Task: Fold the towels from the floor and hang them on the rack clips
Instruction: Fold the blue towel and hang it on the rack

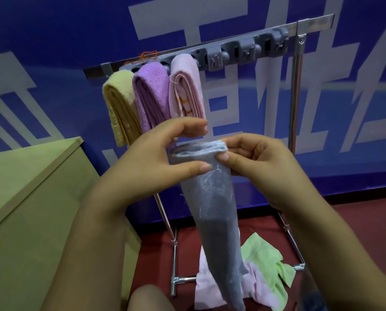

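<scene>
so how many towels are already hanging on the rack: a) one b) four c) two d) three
d: a yellow towel, a purple towel and a pink towel hang side by side from the rack clips, while the grey towel is in the hands, pinched at its top by the right hand with the left hand beside it.

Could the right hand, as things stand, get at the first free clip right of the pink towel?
Probably yes. The free clip sits above the right hand with only open air between, though that hand pinches the folded grey towel, so it would carry the towel up with it.
</scene>
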